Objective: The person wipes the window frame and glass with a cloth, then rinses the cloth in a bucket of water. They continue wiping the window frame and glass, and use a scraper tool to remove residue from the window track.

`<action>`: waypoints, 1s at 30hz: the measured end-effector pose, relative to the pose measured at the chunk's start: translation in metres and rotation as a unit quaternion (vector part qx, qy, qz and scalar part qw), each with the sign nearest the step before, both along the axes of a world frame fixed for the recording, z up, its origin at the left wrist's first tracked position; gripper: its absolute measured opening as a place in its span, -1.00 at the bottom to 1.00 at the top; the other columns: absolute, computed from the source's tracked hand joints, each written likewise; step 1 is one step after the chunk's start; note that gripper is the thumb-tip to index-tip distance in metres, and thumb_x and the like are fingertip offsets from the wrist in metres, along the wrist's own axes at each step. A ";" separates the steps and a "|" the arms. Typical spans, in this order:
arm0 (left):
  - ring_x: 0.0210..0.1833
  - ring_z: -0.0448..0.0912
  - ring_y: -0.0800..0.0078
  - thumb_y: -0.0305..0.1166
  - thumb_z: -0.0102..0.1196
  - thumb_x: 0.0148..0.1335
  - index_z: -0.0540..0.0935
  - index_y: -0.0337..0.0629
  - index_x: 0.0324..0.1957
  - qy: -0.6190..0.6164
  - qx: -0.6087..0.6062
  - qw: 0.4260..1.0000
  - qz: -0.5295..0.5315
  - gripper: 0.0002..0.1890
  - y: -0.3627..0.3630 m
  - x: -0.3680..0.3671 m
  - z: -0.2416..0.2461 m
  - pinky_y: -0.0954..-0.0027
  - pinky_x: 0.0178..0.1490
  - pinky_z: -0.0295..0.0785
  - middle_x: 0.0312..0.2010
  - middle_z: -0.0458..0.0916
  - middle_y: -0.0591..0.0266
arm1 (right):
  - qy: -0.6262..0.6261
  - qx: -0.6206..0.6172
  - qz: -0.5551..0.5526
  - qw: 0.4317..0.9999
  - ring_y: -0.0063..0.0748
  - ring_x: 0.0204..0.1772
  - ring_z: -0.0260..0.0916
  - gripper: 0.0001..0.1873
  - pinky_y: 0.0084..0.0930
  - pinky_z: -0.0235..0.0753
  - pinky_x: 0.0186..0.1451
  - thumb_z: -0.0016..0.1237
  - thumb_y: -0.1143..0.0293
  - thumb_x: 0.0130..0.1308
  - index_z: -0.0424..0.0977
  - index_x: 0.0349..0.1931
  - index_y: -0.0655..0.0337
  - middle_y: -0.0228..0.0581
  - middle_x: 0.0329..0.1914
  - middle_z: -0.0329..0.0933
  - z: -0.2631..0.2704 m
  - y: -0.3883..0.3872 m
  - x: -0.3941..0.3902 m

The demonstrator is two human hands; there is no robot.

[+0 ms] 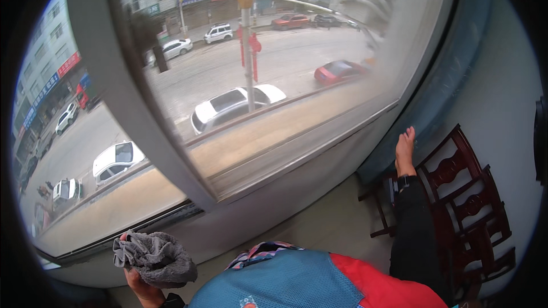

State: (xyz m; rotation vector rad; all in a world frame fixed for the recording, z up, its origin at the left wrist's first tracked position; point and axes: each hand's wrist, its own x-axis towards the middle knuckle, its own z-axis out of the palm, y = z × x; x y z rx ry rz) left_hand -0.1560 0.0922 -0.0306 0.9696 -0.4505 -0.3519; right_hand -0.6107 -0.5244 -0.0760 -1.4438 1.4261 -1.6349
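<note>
Bunched up in my left hand (140, 284) is a grey towelling cloth (156, 259), which covers most of the fingers. It is in front of the lower left part of the window, near the sill edge. My right hand (404, 152) is stretched out to the right with its fingers extended and nothing seen in it. Behind it hangs a blue curtain (445, 94); whether the fingertips touch it I cannot tell. Between the hands, a window frame post (141, 107) divides the window from a large glass pane (291, 64) that looks hazy towards its right side.
Dark carved wooden chairs (464, 205) stand along the wall below my right arm. Under the window runs a pale wall (278, 205) down to the tiled floor (325, 222). An outside ledge (291, 128) lies beyond the glass, above a street with parked cars (231, 105).
</note>
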 end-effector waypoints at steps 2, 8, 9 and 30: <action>0.39 0.31 0.27 -0.02 0.08 0.16 0.19 -0.25 0.46 -0.059 0.004 0.997 -0.055 -0.12 0.002 0.002 0.004 0.19 0.45 0.20 0.36 0.31 0.14 | -0.014 -0.007 0.025 1.000 -0.06 0.56 0.08 -0.36 -0.31 0.10 0.53 -0.28 0.51 0.42 -0.04 0.50 0.27 0.06 0.55 0.06 0.012 -0.017 -0.001; 0.22 0.48 0.26 -0.15 0.19 -0.12 0.20 -0.31 0.43 -0.073 0.086 0.994 0.015 0.00 -0.013 -0.022 0.039 0.21 0.35 0.33 0.15 0.47 0.09 | 0.091 -0.009 0.093 0.991 -0.07 0.63 -0.10 -0.25 -0.27 -0.10 0.61 -0.29 0.58 0.28 -0.10 0.52 0.29 0.08 0.60 -0.04 0.005 -0.081 0.004; 0.15 0.52 0.27 -0.22 0.24 -0.19 0.17 -0.29 0.45 -0.087 0.133 0.987 0.018 0.05 -0.019 -0.028 0.049 0.26 0.30 0.37 0.09 0.50 0.12 | 0.122 0.007 0.080 0.989 -0.08 0.59 -0.02 -0.25 -0.32 -0.03 0.59 -0.28 0.57 0.29 -0.10 0.53 0.29 0.08 0.58 0.01 -0.003 -0.091 0.010; -0.34 0.56 0.28 -0.37 0.11 0.10 0.53 -0.19 0.17 -0.729 0.529 0.406 0.155 -0.48 -0.148 -0.068 0.157 0.38 -0.33 0.46 -0.38 0.51 0.04 | 0.203 -0.149 0.017 0.968 -0.07 0.43 0.23 -0.43 -0.27 0.16 0.52 -0.15 0.59 0.40 0.13 0.41 0.40 0.08 0.41 0.25 -0.119 -0.187 0.035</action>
